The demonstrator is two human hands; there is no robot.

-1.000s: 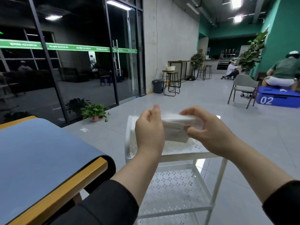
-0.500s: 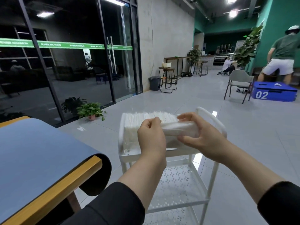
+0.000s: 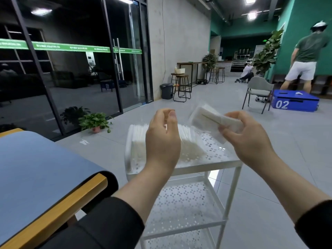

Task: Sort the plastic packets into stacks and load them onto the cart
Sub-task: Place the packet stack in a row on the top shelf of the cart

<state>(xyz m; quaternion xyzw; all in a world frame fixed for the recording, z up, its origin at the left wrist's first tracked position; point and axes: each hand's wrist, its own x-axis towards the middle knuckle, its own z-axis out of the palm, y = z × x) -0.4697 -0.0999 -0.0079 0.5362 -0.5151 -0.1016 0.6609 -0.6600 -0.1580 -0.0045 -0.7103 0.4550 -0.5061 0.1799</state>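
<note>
Half a second on, the left hand [image 3: 162,139] had let go of the packet bundle [image 3: 213,119] and drawn apart from it, leaving the right hand [image 3: 246,139] alone to hold the bundle, now tilted up at its far end.

At the left edge a blue-topped table [image 3: 41,173] with a wooden rim stood beside a white perforated cart [image 3: 215,151] on a grey tiled floor [image 3: 269,159]; dark glass doors [image 3: 107,51] lined the hall, and a blue box marked 02 [image 3: 294,103] sat well beyond the right fingers.

A row of stacked packets [image 3: 140,141] stood on the cart's top shelf, below and beyond the left fingers, partly hidden by that hand and blurred. The held bundle was also blurred, its count unreadable.

The left hand hovered over the shelf, fingers loosely curled and empty, thumb up. The right hand's fingers and thumb were clamped round the near end of the bundle, above the shelf's right side.
</note>
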